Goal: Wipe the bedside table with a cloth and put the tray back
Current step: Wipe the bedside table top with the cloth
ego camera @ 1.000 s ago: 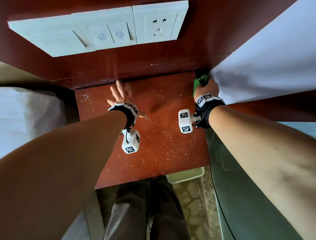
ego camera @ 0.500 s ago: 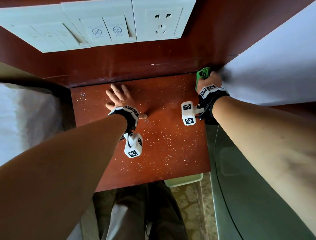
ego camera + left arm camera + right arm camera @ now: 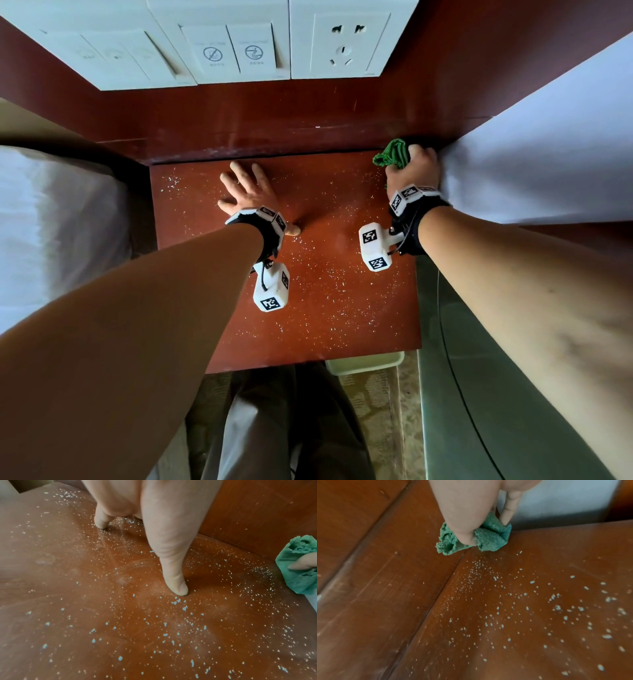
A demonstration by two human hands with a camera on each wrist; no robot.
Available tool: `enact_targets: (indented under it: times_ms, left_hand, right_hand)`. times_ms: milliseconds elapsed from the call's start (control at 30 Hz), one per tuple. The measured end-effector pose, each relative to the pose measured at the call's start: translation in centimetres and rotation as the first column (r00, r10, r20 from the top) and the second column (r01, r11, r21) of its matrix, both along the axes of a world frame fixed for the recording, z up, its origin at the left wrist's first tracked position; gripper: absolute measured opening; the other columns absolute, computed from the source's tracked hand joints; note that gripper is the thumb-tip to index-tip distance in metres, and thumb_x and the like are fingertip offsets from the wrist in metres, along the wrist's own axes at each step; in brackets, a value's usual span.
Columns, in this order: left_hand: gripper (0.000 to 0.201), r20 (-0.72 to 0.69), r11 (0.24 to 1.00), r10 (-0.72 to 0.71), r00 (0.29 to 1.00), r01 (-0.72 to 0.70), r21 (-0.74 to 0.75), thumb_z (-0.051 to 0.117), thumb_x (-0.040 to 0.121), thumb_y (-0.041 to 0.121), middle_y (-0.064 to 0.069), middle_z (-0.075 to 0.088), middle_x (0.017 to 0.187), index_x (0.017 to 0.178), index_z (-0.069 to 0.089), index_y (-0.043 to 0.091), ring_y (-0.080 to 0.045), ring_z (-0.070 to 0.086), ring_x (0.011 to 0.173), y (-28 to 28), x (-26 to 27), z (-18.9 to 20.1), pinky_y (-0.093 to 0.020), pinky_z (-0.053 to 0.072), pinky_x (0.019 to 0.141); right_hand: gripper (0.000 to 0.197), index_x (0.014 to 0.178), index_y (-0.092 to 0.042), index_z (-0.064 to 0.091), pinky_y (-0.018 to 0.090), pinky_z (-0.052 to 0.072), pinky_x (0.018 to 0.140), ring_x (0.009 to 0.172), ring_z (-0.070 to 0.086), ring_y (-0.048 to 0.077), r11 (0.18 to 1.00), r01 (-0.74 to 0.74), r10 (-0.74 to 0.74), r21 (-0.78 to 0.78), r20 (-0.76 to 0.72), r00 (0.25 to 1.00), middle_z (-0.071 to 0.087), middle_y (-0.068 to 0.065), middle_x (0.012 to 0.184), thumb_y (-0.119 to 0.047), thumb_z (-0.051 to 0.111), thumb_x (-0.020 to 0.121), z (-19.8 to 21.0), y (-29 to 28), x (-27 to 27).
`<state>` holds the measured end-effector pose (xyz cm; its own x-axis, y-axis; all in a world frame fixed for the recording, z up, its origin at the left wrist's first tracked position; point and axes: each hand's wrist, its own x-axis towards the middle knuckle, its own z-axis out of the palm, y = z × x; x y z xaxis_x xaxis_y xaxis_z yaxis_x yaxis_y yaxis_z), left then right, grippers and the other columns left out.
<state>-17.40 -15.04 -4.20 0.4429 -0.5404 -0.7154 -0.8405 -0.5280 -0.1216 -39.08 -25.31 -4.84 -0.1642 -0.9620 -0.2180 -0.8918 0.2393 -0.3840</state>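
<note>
Many small white and pale blue crumbs lie scattered over the top of the reddish-brown wooden bedside table, densest in the middle and toward the front edge. One green knitted cloth is bunched into folds at the back right corner of the table top, touching the wooden back panel and just beside the white bed sheet. The right hand grips this cloth, with thumb and fingers curled round it and pressing it down on the wood. The left hand lies flat on the back middle of the top, fingers straight and spread, fingertips touching the surface, holding nothing. A pale green plastic tray shows partly below the front edge of the table, near its right corner.

Compared with half a second ago, the cloth stands a little further left along the back edge and more of it is seen above the knuckles. The left hand stays at the same place, and the crumbs look unchanged.
</note>
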Motion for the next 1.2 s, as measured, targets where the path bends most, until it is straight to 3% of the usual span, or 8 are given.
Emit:
enact_targets:
  times_ms: [133, 367, 600, 733, 833, 900, 1133, 1200]
  left_hand:
    - [0.156, 0.002, 1.0, 0.001, 1.0, -0.001, 0.007, 0.081, 0.046, 0.07, -0.022, -0.027, 0.154, 0.15, -0.022, 0.014, -0.044, -0.011, 0.145, 0.0, 0.0, 0.1, -0.06, 0.023, 0.112]
    - [0.154, -0.014, 1.0, 0.015, 1.0, -0.015, -0.008, 0.083, 0.048, 0.066, -0.02, -0.027, 0.155, 0.15, -0.021, 0.015, -0.043, -0.012, 0.145, 0.1, -0.1, 0.4, -0.061, 0.021, 0.113]
    - [0.155, -0.017, 1.0, 0.023, 1.0, -0.024, -0.015, 0.084, 0.047, 0.066, -0.02, -0.027, 0.155, 0.15, -0.021, 0.016, -0.042, -0.013, 0.145, 0.1, 0.1, 0.3, -0.061, 0.02, 0.113]
    - [0.155, -0.028, 0.999, 0.026, 0.999, -0.027, -0.018, 0.084, 0.047, 0.065, -0.02, -0.028, 0.154, 0.15, -0.021, 0.016, -0.042, -0.014, 0.145, 0.1, 0.0, 0.2, -0.062, 0.019, 0.113]
    - [0.154, -0.02, 1.0, 0.019, 1.0, -0.019, -0.025, 0.084, 0.048, 0.065, -0.02, -0.027, 0.155, 0.15, -0.021, 0.016, -0.042, -0.013, 0.145, 0.2, 0.0, 0.1, -0.061, 0.02, 0.112]
    - [0.154, -0.018, 0.999, 0.017, 1.0, -0.018, -0.032, 0.084, 0.048, 0.065, -0.02, -0.027, 0.155, 0.15, -0.021, 0.015, -0.042, -0.013, 0.145, 0.3, 0.0, 0.0, -0.061, 0.02, 0.112]
    - [0.155, -0.01, 1.0, 0.01, 1.0, -0.011, -0.028, 0.083, 0.047, 0.067, -0.021, -0.027, 0.155, 0.15, -0.021, 0.015, -0.043, -0.013, 0.145, 0.2, 0.1, -0.2, -0.061, 0.021, 0.112]
    - [0.155, -0.003, 1.0, 0.008, 1.0, -0.008, -0.027, 0.082, 0.047, 0.068, -0.021, -0.027, 0.154, 0.15, -0.021, 0.015, -0.043, -0.012, 0.145, 0.2, 0.1, -0.3, -0.061, 0.021, 0.112]
  right_hand:
    - [0.023, 0.1, -0.01, 0.063, 0.031, 0.041, 0.076, 0.104, 0.055, 0.034, 0.998, -0.057, 0.057, -0.013, 0.028, 0.998, 0.056, 0.008, 0.117, -0.011, 0.056, 0.078, -0.2, 1.0, 0.4]
    - [0.045, 0.117, -0.019, 0.06, 0.038, 0.047, 0.096, 0.115, 0.052, 0.029, 0.933, -0.316, 0.304, 0.171, 0.096, 0.948, 0.053, -0.001, 0.129, -0.001, 0.054, 0.076, 0.1, 3.1, -0.9]
    - [0.047, 0.121, -0.018, 0.059, 0.034, 0.047, 0.093, 0.114, 0.053, 0.029, 0.877, -0.426, 0.401, 0.222, 0.152, 0.903, 0.056, 0.0, 0.127, -0.001, 0.05, 0.078, 0.3, 5.8, -1.7]
    - [0.022, 0.11, -0.017, 0.061, 0.029, 0.048, 0.085, 0.103, 0.063, 0.027, 0.954, -0.218, 0.178, 0.207, 0.196, 0.964, 0.066, 0.006, 0.113, -0.017, 0.057, 0.089, 1.0, 4.2, -1.9]
    - [0.029, 0.12, -0.013, 0.057, 0.032, 0.044, 0.093, 0.114, 0.059, 0.029, 0.984, 0.075, -0.107, 0.163, 0.203, 0.973, 0.062, 0.011, 0.124, -0.017, 0.05, 0.093, 1.3, 1.6, -2.5]
    - [0.033, 0.122, -0.012, 0.057, 0.032, 0.044, 0.094, 0.116, 0.057, 0.032, 0.98, 0.161, -0.178, 0.113, 0.156, 0.972, 0.062, 0.011, 0.125, -0.022, 0.047, 0.092, 1.2, 0.3, -2.9]
    - [0.032, 0.106, -0.012, 0.058, 0.03, 0.046, 0.076, 0.1, 0.062, 0.027, 0.989, 0.075, -0.096, 0.127, 0.171, 0.981, 0.064, 0.01, 0.11, -0.031, 0.061, 0.08, 0.4, -0.5, -1.0]
    - [0.034, 0.107, -0.012, 0.056, 0.032, 0.046, 0.08, 0.102, 0.06, 0.029, 0.989, 0.056, -0.071, 0.139, 0.107, 0.992, 0.062, 0.01, 0.113, -0.03, 0.062, 0.079, 0.0, -0.4, -0.9]
